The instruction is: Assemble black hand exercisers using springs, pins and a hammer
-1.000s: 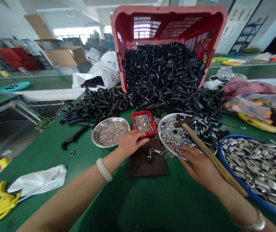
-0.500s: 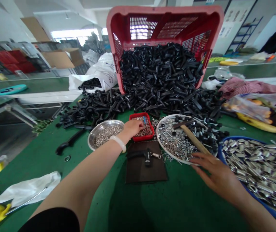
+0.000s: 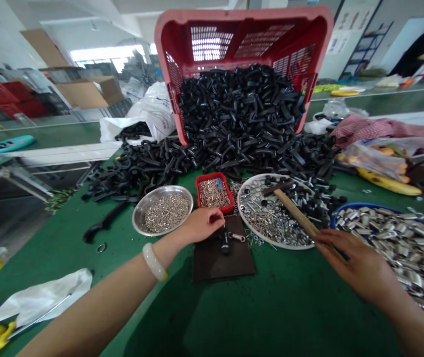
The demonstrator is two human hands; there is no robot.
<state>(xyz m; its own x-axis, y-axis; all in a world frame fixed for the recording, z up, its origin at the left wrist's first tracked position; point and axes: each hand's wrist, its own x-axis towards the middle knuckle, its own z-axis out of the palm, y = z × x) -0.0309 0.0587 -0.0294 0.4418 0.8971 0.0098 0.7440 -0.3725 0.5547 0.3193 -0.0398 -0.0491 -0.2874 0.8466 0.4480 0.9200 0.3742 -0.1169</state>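
Observation:
My left hand (image 3: 205, 224) is pinched over the dark square pad (image 3: 219, 267), with what looks like a small metal pin between the fingertips. Right under it lies a black plastic handle part (image 3: 225, 243), partly hidden by the hand. A metal spring with a ring end (image 3: 238, 237) sits against that part. My right hand (image 3: 349, 260) is closed round the wooden handle of a hammer (image 3: 295, 214), whose head rests on the round white tray (image 3: 242, 218) of pins and black-capped bolts. Just behind my left hand stands a red tray (image 3: 230, 208) filled with small pins.
A steel bowl (image 3: 137, 229) of small rings stands left. At right is a blue basin (image 3: 333, 224) of metal springs. Behind, a red crate (image 3: 247, 15) spills black parts (image 3: 241, 99) over the green table (image 3: 271, 312). A person (image 3: 420, 49) is at far right.
My left hand has come out of the red tray, back to the black part on the pad. My right hand has closed on the hammer handle. The view has shifted slightly.

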